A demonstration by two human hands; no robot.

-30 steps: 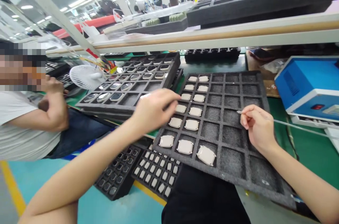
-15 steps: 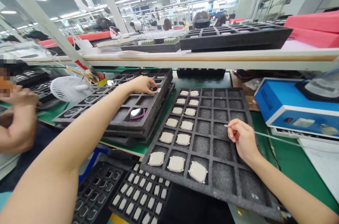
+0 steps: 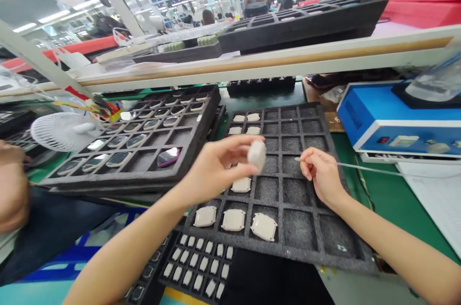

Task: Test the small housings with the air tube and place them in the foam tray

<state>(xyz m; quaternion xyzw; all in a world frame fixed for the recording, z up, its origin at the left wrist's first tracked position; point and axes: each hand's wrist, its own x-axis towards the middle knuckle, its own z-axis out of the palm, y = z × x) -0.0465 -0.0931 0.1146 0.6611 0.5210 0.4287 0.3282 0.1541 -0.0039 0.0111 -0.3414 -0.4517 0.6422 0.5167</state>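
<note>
My left hand (image 3: 225, 163) is over the dark foam tray (image 3: 288, 253), pinching a beige watch case (image 3: 256, 156) between thumb and fingers; the case is slightly blurred. Several similar cases, such as this beige case (image 3: 233, 220), lie in the tray's left compartments, some hidden behind my hand. Closed round a thin pale-tipped tool (image 3: 297, 159), my right hand (image 3: 319, 170) hovers over the tray's right side. A thin clear tube (image 3: 370, 169) trails rightward from it. On the left, a stacked foam tray (image 3: 118, 181) holds watch pieces with glossy dark faces, one with a purple rim (image 3: 168, 156).
A blue machine (image 3: 399, 120) stands at the right beside a white sheet (image 3: 432, 199). A white fan (image 3: 65, 132) and another person's arm (image 3: 12, 185) are at left. Below lies a smaller tray of beige pieces (image 3: 194, 261). A shelf edge (image 3: 252, 65) crosses behind.
My left hand has moved from the left tray's far right corner to above the middle tray, now with the beige watch case. My right hand keeps its grip on the tool. The view has shifted.
</note>
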